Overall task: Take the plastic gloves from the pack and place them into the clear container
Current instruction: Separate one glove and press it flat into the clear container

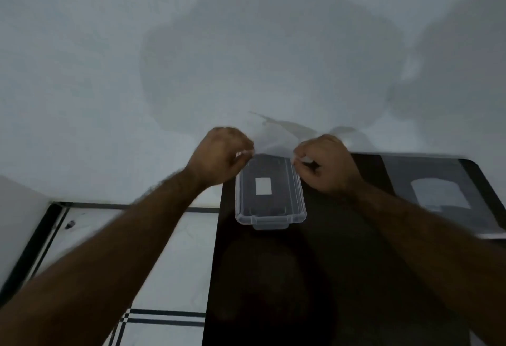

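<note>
We see a pale grey wall point(109, 44) filling the upper field, crossed by soft, broad shadows under dim light. Below it we note a dark table point(273, 277) with a glossy top, and, at left, a white tiled floor point(175, 258) ruled by dark lines.

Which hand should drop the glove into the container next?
Either, barely: left hand and right hand both pinch the plastic glove above the clear container's far end, equally close.
</note>
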A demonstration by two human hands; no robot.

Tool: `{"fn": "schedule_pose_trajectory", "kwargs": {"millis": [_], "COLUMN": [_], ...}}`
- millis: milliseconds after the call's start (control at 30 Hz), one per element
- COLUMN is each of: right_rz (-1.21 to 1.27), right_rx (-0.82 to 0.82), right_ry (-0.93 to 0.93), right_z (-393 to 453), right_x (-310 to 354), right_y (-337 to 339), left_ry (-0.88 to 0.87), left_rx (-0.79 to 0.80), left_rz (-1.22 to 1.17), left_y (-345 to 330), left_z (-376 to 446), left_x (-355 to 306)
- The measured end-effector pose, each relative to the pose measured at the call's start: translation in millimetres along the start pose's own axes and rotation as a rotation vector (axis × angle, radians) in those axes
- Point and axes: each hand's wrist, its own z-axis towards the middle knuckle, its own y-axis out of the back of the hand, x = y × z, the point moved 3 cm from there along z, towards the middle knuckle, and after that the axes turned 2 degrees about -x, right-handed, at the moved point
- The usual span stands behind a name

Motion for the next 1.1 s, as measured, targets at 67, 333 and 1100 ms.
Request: {"fn": "schedule_pose_trajectory", "kwargs": {"millis": [67,333,1100], "right_rz": [-0.033,-0.179,-0.321], "right_rx": [0.076,0.321,1.259], "right_ry": [0.006,0.095,0.080], "right_z": [-3,-15,-18], "right_x": [-3,-28,-11], "right_y": [-22,-90,-133], "left_ry": [0.000,-0.058,-0.162], "left_rx": [0.057,0.307,1.245], "left_rz": [0.021,0.103,0.426], "left_y": [-19,-87,-145], "left_z": [-14,-34,-18], "left_x": [9,30,12]}}
